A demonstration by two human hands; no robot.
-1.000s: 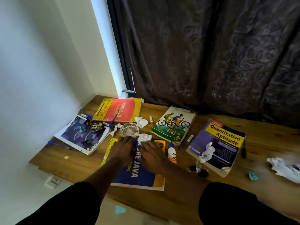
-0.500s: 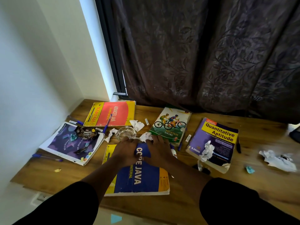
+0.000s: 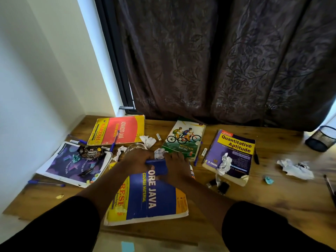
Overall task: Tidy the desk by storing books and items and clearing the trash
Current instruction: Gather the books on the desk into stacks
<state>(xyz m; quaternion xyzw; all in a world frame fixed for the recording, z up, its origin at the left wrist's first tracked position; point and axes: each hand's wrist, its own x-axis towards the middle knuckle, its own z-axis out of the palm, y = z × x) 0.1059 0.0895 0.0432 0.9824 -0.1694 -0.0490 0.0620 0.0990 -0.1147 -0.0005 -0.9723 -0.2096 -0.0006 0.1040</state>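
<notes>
Both hands, left hand (image 3: 135, 160) and right hand (image 3: 177, 165), grip the Core Java book's (image 3: 147, 199) top edge; crumpled paper (image 3: 224, 163) everywhere on the bench (image 3: 272, 193) (basically just started).

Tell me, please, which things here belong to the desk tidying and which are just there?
Belong to the job:
Core Java book, gripped at its far edge by left hand and right hand
Quantitative Aptitude book
crumpled paper
blue pen

Just there:
curtain
wall
</notes>
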